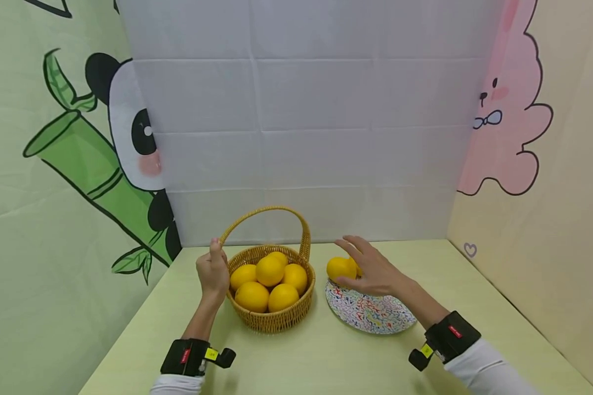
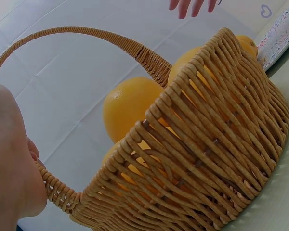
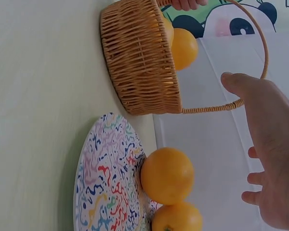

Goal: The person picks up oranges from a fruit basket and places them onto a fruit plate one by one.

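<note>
8+ oranges [image 1: 270,270] – 1 bskt [image 1: 272,322] – 1 plt [image 1: 375,315]

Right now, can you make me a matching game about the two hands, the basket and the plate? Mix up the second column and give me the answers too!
Things:
1. Basket
2. Right hand
3. Plate
4. Left hand

How they are:
A. Marked with many colours
B. Gripping the handle
C. Woven, with fruit inside
D. Open, holding nothing

Right pairs: 1-C, 2-D, 3-A, 4-B
</note>
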`<state>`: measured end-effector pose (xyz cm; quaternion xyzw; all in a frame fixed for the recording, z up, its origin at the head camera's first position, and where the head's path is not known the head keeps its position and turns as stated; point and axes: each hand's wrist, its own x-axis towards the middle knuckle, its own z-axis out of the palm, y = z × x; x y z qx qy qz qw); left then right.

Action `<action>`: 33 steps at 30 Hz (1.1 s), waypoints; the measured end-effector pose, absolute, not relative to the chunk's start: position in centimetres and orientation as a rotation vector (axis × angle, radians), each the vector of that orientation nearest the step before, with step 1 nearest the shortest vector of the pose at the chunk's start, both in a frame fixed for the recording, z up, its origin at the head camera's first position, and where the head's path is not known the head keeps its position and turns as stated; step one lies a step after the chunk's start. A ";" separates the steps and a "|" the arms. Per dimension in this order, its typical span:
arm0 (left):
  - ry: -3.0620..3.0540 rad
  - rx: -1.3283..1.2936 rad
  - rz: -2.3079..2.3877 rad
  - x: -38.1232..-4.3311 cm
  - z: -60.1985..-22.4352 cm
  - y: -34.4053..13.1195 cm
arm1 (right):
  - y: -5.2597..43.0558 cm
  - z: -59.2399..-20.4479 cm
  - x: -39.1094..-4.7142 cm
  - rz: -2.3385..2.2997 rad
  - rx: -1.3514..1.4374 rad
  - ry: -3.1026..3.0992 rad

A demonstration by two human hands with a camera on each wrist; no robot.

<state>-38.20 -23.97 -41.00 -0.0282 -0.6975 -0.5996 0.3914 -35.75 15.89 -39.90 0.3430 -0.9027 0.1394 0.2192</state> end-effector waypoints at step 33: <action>-1.779 -0.072 -1.519 -38.2 -41.0 -24.0 | 5.2 -38.6 -35.0 0.280 1.243 -2.520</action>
